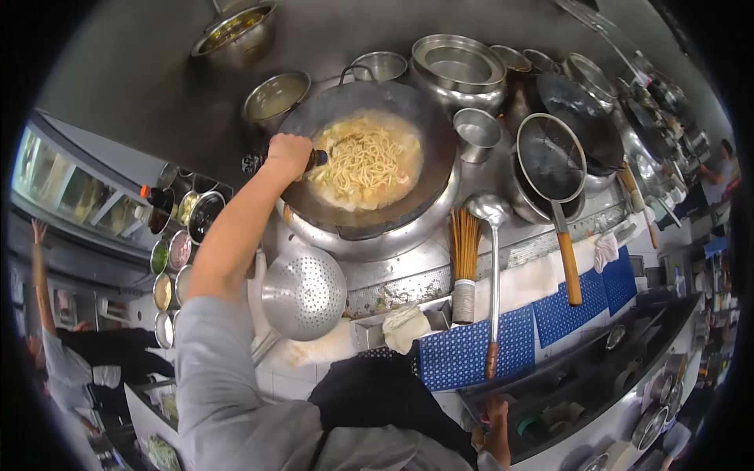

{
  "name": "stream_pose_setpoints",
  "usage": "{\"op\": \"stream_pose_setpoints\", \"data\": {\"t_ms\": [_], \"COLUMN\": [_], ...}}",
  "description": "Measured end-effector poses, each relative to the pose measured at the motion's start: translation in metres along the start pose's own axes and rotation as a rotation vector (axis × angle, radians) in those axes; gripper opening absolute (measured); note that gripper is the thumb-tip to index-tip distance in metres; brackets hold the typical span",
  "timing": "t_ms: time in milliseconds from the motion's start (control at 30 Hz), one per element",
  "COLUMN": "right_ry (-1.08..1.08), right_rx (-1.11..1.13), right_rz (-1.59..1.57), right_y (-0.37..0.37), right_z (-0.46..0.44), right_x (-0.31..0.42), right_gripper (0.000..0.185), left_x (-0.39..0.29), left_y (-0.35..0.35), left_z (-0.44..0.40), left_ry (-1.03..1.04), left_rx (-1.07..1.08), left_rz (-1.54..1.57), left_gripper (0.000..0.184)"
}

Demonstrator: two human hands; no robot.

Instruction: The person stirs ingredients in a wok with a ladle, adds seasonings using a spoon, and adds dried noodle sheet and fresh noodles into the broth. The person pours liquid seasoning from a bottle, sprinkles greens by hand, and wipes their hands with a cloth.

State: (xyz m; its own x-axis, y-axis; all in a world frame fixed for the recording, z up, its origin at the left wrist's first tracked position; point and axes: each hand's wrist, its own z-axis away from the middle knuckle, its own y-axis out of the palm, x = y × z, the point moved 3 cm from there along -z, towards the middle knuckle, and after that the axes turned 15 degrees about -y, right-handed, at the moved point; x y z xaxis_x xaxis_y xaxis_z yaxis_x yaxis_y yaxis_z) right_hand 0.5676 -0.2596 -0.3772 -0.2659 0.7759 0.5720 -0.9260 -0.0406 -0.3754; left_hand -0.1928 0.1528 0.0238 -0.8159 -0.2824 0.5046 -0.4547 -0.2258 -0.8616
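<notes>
The person wears a plain grey shirt (275, 439) with short sleeves. The left sleeve (212, 357), large on the left of the scene, is loose and softly creased, its hem ending above the elbow. The left forearm (245, 220) is bare to the left hand (290, 155), with rounded knuckles on the far side. A black garment (385, 396), apron or trousers, covers the middle, and a thin dark strap (317, 449) crosses the shirt. At near right, the right hand (495, 407) is small and ungloved.
</notes>
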Motion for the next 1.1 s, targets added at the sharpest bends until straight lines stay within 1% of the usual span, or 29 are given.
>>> {"op": "stream_pose_setpoints", "data": {"t_ms": [67, 100, 167, 200, 233, 267, 333, 367, 400, 500, 533, 633, 667, 700, 767, 800, 833, 867, 900, 933, 1000, 1033, 1067, 1100], "right_ry": [0.004, 0.003, -0.032, -0.052, -0.076, -0.100, -0.192, -0.258, -0.321, -0.305, -0.315, -0.460, -0.490, -0.282, -0.565, -0.655, -0.745, -0.788, -0.769, -0.748, -0.576, -0.637, -0.699, -0.757], "right_rx": [0.036, 0.048, 0.079, 0.090, 0.076, 0.062, 0.068, 0.088, 0.110, 0.048, 0.049, 0.102, 0.116, 0.123, 0.160, 0.166, 0.171, 0.166, 0.170, 0.174, 0.196, 0.144, 0.096, 0.044], "right_rz": [0.107, 0.157, 0.138, 0.130, 0.096, 0.061, 0.001, -0.028, -0.061, -0.018, -0.002, 0.180, 0.234, 0.183, 0.276, 0.291, 0.305, 0.286, 0.206, 0.126, -0.151, -0.084, -0.016, 0.055], "right_y": [0.001, -0.001, 0.001, -0.001, -0.003, 0.001, -0.003, -0.005, -0.005, -0.003, -0.005, -0.018, -0.021, -0.020, -0.013, -0.012, -0.011, -0.006, -0.005, -0.004, -0.002, -0.003, -0.002, 0.001], "right_z": [0.002, 0.002, -0.006, -0.010, -0.017, -0.021, -0.030, -0.033, -0.035, -0.038, -0.044, -0.110, -0.130, -0.134, -0.121, -0.120, -0.118, -0.121, -0.122, -0.122, -0.069, -0.068, -0.076, -0.079], "right_x": [0.005, 0.004, 0.008, 0.012, 0.018, 0.040, 0.066, 0.074, 0.079, 0.079, 0.078, 0.009, -0.010, -0.011, -0.011, -0.017, -0.021, -0.018, -0.018, -0.017, 0.038, 0.037, 0.028, 0.025], "right_gripper": [0.050, 0.048, 0.045, 0.044, 0.034, 0.024, 0.016, 0.017, 0.018, 0.018, 0.016, 0.019, 0.021, 0.031, 0.026, 0.023, 0.020, 0.017, 0.014, 0.011, 0.008, 0.007, 0.010, 0.013], "left_x": [-0.006, -0.012, -0.031, -0.036, -0.040, -0.041, -0.035, -0.031, -0.026, -0.030, -0.031, -0.025, -0.024, -0.024, -0.029, -0.038, -0.049, -0.060, -0.066, -0.070, -0.055, -0.046, -0.033, -0.026], "left_y": [-0.021, -0.034, -0.039, -0.042, -0.049, -0.054, -0.049, -0.046, -0.049, -0.038, -0.036, -0.043, -0.047, -0.052, -0.055, -0.060, -0.066, -0.074, -0.079, -0.070, -0.040, -0.033, -0.051, -0.051], "left_z": [0.030, 0.046, 0.051, 0.052, 0.050, 0.048, 0.046, 0.047, 0.052, 0.044, 0.033, 0.031, 0.035, 0.042, 0.056, 0.060, 0.066, 0.069, 0.071, 0.061, 0.028, 0.019, 0.038, 0.044], "left_ry": [0.113, 0.154, 0.153, 0.124, 0.095, 0.065, 0.063, 0.064, 0.083, 0.027, 0.005, -0.134, -0.129, -0.124, -0.102, -0.086, -0.053, -0.004, 0.045, 0.027, -0.116, -0.186, -0.211, -0.190], "left_rx": [0.078, 0.087, -0.035, -0.045, -0.059, -0.074, 0.002, 0.041, -0.003, -0.173, -0.155, -0.126, -0.107, -0.088, -0.038, -0.076, -0.095, -0.111, -0.127, -0.135, -0.162, -0.176, -0.127, -0.113], "left_rz": [-0.061, -0.025, 0.082, 0.085, 0.090, 0.095, 0.034, 0.001, -0.009, 0.067, 0.066, 0.052, 0.082, 0.109, 0.156, 0.212, 0.266, 0.259, 0.251, 0.225, 0.187, 0.170, 0.171, 0.167], "left_gripper": [0.060, 0.059, 0.061, 0.061, 0.061, 0.061, 0.062, 0.062, 0.056, 0.052, 0.047, 0.027, 0.036, 0.045, 0.064, 0.067, 0.064, 0.060, 0.056, 0.048, 0.046, 0.045, 0.045, 0.041]}}
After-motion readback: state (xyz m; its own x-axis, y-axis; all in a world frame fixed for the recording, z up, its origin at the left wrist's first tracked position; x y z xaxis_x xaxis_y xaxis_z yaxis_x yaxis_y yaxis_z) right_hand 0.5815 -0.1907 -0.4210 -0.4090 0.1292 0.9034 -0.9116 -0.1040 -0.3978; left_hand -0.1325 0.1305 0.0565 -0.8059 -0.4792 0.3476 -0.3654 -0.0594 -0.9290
